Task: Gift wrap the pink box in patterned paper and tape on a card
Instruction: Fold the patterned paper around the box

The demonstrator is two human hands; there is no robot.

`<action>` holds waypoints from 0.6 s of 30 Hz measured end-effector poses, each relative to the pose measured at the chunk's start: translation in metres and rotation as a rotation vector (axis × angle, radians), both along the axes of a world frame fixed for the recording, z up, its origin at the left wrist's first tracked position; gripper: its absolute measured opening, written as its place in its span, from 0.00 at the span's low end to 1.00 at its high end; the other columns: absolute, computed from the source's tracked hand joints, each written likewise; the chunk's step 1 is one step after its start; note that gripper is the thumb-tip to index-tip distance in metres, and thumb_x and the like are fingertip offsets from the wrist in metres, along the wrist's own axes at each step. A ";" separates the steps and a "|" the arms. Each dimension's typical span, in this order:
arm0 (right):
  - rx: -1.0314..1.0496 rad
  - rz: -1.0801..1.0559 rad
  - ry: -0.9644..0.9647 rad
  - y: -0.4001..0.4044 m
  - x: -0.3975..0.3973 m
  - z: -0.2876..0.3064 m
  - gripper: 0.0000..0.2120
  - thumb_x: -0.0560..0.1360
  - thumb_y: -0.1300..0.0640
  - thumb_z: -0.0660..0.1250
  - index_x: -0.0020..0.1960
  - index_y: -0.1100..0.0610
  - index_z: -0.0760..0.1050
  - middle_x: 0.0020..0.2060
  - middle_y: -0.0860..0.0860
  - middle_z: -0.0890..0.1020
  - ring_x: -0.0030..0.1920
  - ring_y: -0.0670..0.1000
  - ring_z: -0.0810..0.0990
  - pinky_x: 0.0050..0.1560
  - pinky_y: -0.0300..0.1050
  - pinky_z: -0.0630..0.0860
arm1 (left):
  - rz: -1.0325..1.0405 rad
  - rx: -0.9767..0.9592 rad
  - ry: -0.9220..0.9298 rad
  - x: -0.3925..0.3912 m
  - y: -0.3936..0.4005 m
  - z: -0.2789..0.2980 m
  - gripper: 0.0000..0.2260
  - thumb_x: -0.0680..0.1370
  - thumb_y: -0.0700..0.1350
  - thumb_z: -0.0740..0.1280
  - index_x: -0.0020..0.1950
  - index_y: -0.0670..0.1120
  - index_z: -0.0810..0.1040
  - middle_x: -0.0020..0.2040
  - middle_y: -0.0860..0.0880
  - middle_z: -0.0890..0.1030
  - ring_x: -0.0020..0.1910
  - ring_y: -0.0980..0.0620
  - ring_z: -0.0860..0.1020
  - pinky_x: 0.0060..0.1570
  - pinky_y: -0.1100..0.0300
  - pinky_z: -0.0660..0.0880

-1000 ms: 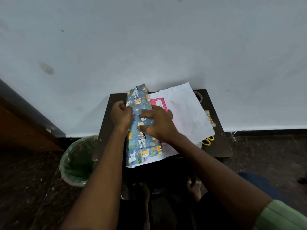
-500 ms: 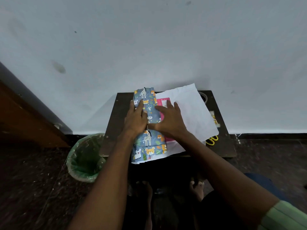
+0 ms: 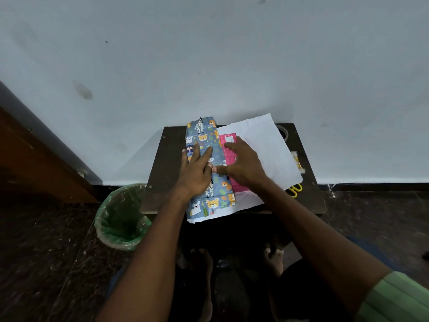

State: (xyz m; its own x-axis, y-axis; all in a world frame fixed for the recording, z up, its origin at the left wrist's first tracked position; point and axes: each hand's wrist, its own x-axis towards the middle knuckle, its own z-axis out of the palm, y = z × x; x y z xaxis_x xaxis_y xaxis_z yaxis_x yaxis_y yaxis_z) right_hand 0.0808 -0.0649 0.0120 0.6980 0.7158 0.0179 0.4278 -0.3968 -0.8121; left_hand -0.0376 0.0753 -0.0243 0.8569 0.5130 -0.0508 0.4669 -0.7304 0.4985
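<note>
Right now we press our left hand (image 3: pixel 196 171) flat, fingers (image 3: pixel 207 155) straight, on the flap of patterned paper (image 3: pixel 204 145) already folded over the left half of the pink box (image 3: pixel 228 147). Our right hand (image 3: pixel 241 162) lies open on the box's bare pink face, gripping nothing. The box sits mid-tabletop (image 3: pixel 162 163), long axis running twelve to six. The unfolded white underside of the sheet spreads away toward three o'clock, just past the right fingers, so we judge the right hand is the nearer one to lift that side over toward nine. Yellow scissors (image 3: pixel 294 189) peek out at four o'clock; we cannot pick out a card.
</note>
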 end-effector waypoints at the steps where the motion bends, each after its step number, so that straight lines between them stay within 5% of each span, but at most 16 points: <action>1: 0.006 -0.001 0.013 0.000 0.000 0.000 0.41 0.66 0.48 0.85 0.74 0.55 0.74 0.73 0.52 0.74 0.71 0.53 0.73 0.70 0.43 0.69 | -0.014 -0.005 0.009 0.000 0.000 0.003 0.29 0.84 0.56 0.49 0.87 0.54 0.54 0.87 0.44 0.46 0.85 0.42 0.35 0.82 0.45 0.31; 5: 0.014 0.021 0.043 0.003 0.003 -0.007 0.39 0.64 0.49 0.85 0.72 0.54 0.77 0.69 0.50 0.75 0.67 0.51 0.75 0.70 0.53 0.75 | -0.069 -0.085 0.020 0.002 -0.003 0.024 0.26 0.89 0.42 0.57 0.86 0.55 0.57 0.87 0.49 0.47 0.86 0.44 0.37 0.81 0.41 0.35; 8: 0.024 0.039 -0.001 0.002 0.005 -0.005 0.29 0.68 0.46 0.82 0.66 0.50 0.81 0.63 0.48 0.78 0.63 0.49 0.77 0.67 0.51 0.76 | -0.088 -0.057 0.018 0.009 -0.012 0.033 0.32 0.83 0.33 0.63 0.86 0.51 0.60 0.87 0.45 0.52 0.87 0.44 0.46 0.83 0.43 0.44; 10: 0.040 -0.022 -0.085 0.001 0.010 -0.006 0.21 0.71 0.45 0.78 0.61 0.51 0.83 0.60 0.48 0.82 0.63 0.50 0.78 0.67 0.50 0.74 | -0.089 -0.018 -0.042 0.016 -0.020 0.032 0.33 0.76 0.33 0.68 0.81 0.49 0.70 0.83 0.44 0.67 0.83 0.39 0.61 0.80 0.40 0.61; 12: 0.004 -0.092 -0.193 -0.002 0.018 -0.004 0.18 0.74 0.50 0.76 0.62 0.54 0.83 0.61 0.50 0.84 0.64 0.52 0.79 0.67 0.46 0.71 | -0.099 0.048 -0.140 0.023 -0.027 0.029 0.26 0.72 0.38 0.71 0.69 0.50 0.81 0.67 0.49 0.82 0.66 0.37 0.78 0.65 0.38 0.76; 15: -0.096 -0.227 -0.394 -0.016 0.034 0.004 0.18 0.74 0.56 0.75 0.63 0.56 0.83 0.62 0.54 0.84 0.67 0.58 0.77 0.67 0.52 0.70 | -0.082 0.051 -0.190 0.032 -0.038 0.034 0.25 0.73 0.38 0.79 0.70 0.46 0.82 0.66 0.46 0.81 0.64 0.43 0.78 0.67 0.42 0.78; 18: -0.299 -0.419 -0.495 -0.036 0.054 0.015 0.25 0.67 0.58 0.73 0.64 0.54 0.79 0.63 0.55 0.80 0.66 0.62 0.73 0.63 0.57 0.67 | -0.026 0.056 -0.242 0.037 -0.042 0.034 0.20 0.78 0.35 0.72 0.70 0.45 0.82 0.66 0.45 0.79 0.66 0.45 0.75 0.68 0.48 0.76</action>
State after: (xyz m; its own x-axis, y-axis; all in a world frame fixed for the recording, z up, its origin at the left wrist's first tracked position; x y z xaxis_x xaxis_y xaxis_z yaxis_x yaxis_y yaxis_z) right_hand 0.1350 -0.1012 0.0274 0.8762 0.4130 0.2483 0.4808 -0.7838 -0.3931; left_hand -0.0005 0.0335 0.0094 0.8537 0.4866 0.1855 0.3192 -0.7704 0.5519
